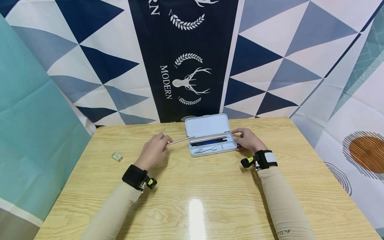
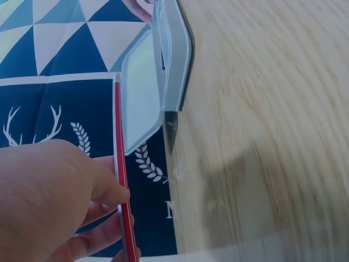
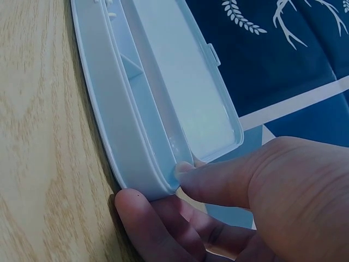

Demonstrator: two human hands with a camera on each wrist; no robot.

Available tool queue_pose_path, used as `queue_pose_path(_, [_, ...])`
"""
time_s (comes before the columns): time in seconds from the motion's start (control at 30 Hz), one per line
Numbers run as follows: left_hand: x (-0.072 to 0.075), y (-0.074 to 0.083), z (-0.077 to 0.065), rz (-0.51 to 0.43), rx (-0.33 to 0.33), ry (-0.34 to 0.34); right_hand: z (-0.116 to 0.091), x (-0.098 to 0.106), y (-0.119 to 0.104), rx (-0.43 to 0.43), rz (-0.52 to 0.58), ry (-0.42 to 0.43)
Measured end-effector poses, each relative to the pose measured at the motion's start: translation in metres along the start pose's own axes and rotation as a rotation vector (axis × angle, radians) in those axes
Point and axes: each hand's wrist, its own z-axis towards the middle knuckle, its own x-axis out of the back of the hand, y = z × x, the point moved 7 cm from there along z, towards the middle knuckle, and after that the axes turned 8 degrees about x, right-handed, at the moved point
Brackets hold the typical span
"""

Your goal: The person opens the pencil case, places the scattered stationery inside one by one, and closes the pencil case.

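My left hand (image 1: 154, 150) pinches a slim red-and-white pencil (image 1: 180, 140) between thumb and fingers. In the left wrist view the pencil (image 2: 121, 158) points away from the hand, its far end near the raised lid. A light-blue pencil case (image 1: 192, 151) lies with its lid (image 1: 207, 124) up. Inside are several dark pens (image 1: 208, 142) and, in the front compartment, a small white item (image 1: 205, 150) whose kind I cannot tell. My right hand (image 1: 248, 139) grips the case's right end; in the right wrist view the thumb (image 3: 212, 183) lies on the rim.
A small pale block, perhaps an eraser (image 1: 117, 157), lies on the wooden table (image 1: 168, 200) to the left of my left hand. Behind the table's back edge hangs a patterned cloth (image 1: 186, 43). A teal cloth (image 1: 39, 110) hangs at the left.
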Motion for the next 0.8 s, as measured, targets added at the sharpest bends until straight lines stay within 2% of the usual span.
queue_pose_path(0.3, [-0.008,0.012,0.012,0.010,-0.012,-0.006,0.000,0.000,-0.001,0.010,-0.004,-0.008])
queue_pose_path(0.63, [-0.018,0.019,0.026,0.065,-0.019,0.038,-0.001,-0.002,-0.002,0.011,-0.014,-0.016])
queue_pose_path(0.8, [-0.021,0.030,0.033,0.038,-0.059,0.068,-0.002,-0.001,-0.003,0.010,-0.020,-0.013])
